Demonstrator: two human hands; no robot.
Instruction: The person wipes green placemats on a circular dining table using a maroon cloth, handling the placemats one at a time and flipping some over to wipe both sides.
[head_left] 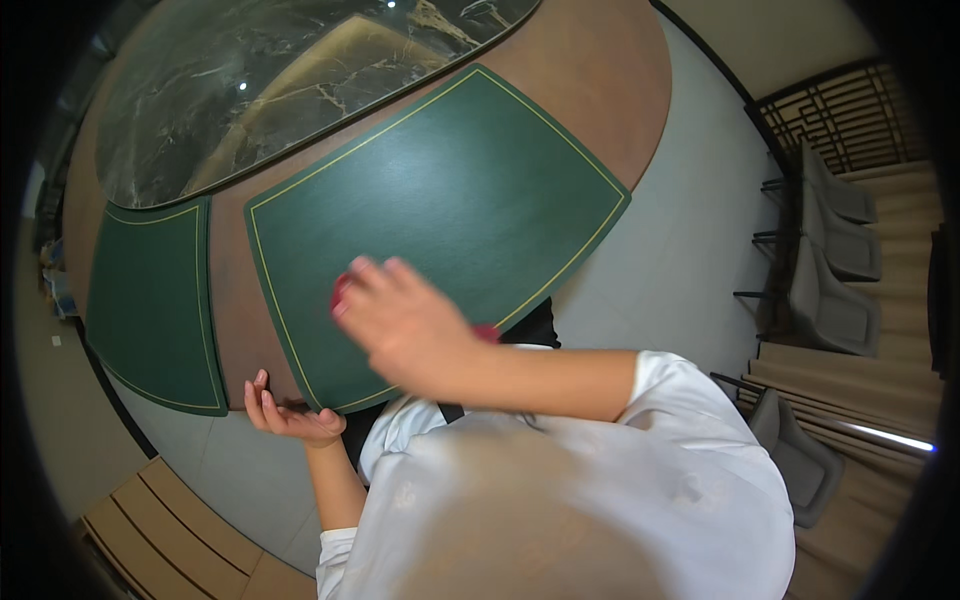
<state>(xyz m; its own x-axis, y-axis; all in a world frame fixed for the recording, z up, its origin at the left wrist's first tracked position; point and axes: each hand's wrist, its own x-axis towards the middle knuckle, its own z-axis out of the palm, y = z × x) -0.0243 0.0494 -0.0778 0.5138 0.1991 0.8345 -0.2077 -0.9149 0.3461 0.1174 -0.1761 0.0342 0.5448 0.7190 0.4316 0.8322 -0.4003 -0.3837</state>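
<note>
My right hand [405, 325] reaches across my front and lies over a red cloth [487, 333] on the large green desk mat [440, 190]. Red shows beside the fingertips and again by the wrist; the palm hides the rest. That hand is slightly blurred. My left hand [290, 412] is at the near edge of the brown table [245, 310], by the gap between two mats. Its palm faces up, the fingers are loosely bent and apart, and nothing shows in it. A thin yellow line runs round the mat's border.
A second green mat [150, 310] lies to the left. Beyond the mats is a dark marble turntable [300, 90] with light reflections. Grey chairs [830, 295] line the right wall before beige curtains. A slatted wooden piece [170, 530] stands at the lower left.
</note>
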